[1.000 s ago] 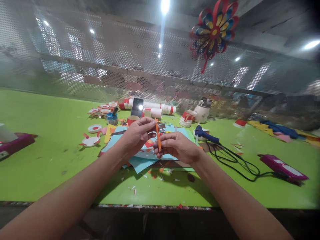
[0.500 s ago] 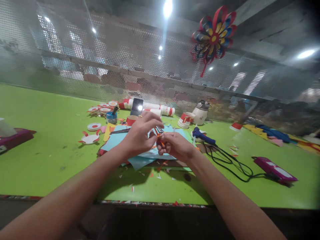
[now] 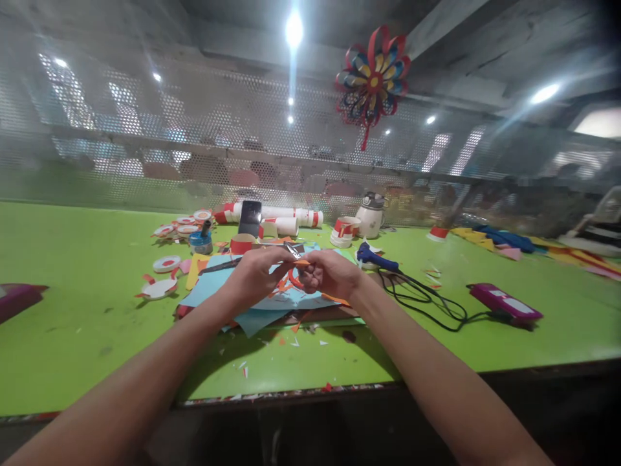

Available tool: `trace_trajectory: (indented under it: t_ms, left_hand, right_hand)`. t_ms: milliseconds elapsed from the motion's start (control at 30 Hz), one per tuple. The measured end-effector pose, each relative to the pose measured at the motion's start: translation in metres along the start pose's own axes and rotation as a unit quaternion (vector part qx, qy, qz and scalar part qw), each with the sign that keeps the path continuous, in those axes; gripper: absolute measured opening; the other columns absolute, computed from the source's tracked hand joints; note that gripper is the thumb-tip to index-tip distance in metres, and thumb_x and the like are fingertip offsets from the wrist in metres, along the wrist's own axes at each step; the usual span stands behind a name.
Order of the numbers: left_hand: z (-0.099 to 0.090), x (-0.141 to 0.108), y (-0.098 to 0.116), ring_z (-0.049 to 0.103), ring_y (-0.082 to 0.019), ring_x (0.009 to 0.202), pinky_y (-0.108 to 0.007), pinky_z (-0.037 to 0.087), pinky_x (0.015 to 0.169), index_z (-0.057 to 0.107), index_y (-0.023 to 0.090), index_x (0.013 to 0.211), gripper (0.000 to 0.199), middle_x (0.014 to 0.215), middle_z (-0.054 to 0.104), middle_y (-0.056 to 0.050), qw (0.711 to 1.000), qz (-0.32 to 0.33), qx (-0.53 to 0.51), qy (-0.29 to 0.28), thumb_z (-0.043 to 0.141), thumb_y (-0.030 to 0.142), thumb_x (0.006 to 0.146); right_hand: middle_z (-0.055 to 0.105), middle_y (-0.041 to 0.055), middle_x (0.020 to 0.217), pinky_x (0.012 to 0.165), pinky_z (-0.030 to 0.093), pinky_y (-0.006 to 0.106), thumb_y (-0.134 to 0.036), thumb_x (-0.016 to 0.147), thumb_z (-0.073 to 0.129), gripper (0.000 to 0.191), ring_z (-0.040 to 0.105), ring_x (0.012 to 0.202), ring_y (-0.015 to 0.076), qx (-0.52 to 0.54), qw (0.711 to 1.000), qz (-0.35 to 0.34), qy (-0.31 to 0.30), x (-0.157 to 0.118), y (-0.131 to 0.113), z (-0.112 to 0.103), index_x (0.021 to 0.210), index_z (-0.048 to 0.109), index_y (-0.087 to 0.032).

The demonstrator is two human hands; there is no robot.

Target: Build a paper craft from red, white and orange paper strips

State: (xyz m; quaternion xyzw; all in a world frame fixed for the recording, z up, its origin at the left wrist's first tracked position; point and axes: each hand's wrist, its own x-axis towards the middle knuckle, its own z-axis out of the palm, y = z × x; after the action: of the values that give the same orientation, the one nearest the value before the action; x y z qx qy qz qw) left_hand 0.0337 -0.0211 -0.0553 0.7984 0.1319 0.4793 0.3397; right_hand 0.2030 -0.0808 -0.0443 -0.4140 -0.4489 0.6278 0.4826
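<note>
Pinching orange paper (image 3: 303, 264) in narrow grip, left hand (image 3: 257, 273) and right hand (image 3: 334, 273), likely for steadiness, inside worktop (image 3: 92, 369) near edge.
</note>
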Motion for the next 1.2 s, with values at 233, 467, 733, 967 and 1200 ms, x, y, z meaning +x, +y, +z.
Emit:
trace_trajectory:
  t_ms: [233,467,733,967,1200]
  left_hand:
    - [0.002,-0.001,0.001,0.061,-0.018,0.068,-0.028,0.043,0.072,0.074,0.024,0.069,0.015,0.071,0.071,-0.003,0.998,-0.037,-0.014,0.047,0.072,0.01,0.066]
    - [0.003,0.0,-0.007,0.063,-0.018,0.065,-0.028,0.044,0.067,0.072,0.022,0.068,0.012,0.067,0.071,-0.002,0.995,-0.039,0.069,0.061,0.066,0.012,0.071]
    - [0.008,-0.005,-0.004,0.062,-0.019,0.066,-0.029,0.044,0.067,0.07,0.021,0.071,0.01,0.069,0.071,-0.003,0.995,-0.024,0.087,0.043,0.063,0.014,0.073]
    - [0.003,0.0,0.006,0.059,-0.017,0.078,-0.028,0.042,0.073,0.071,0.016,0.079,0.012,0.08,0.068,-0.004,0.975,-0.161,-0.142,-0.048,0.069,0.025,0.072]
    - [0.001,-0.002,-0.003,0.05,-0.011,0.064,-0.025,0.036,0.062,0.064,0.015,0.071,0.018,0.068,0.059,0.001,0.946,-0.234,-0.198,-0.102,0.074,0.031,0.071]
  right_hand:
    - [0.06,-0.0001,0.057,0.052,0.042,0.02,-0.017,0.071,0.061,0.004,0.052,0.051,0.0075,0.004,0.993,-0.093,0.066,0.001,-0.002,-0.003,0.07,0.061,-0.013]
    - [0.063,0.0004,0.065,0.061,0.043,0.028,-0.02,0.067,0.067,0.009,0.054,0.059,0.0109,-0.197,0.937,-0.241,0.16,-0.009,-0.003,0.013,0.075,0.067,-0.015]
    - [0.061,0.0017,0.064,0.057,0.042,0.028,-0.037,0.073,0.07,0.022,0.053,0.059,0.0125,-0.302,0.873,-0.322,0.208,0.003,0.014,0.016,0.068,0.061,-0.017]
    - [0.057,-0.0013,0.056,0.053,0.037,0.026,-0.034,0.07,0.07,0.022,0.048,0.053,0.0098,-0.256,0.916,-0.256,0.171,-0.006,-0.001,0.01,0.064,0.061,-0.015]
    - [0.054,-0.0024,0.054,0.052,0.034,0.025,-0.034,0.066,0.075,0.024,0.047,0.051,0.0087,-0.181,0.969,-0.159,0.057,-0.004,-0.002,-0.003,0.064,0.061,-0.014]
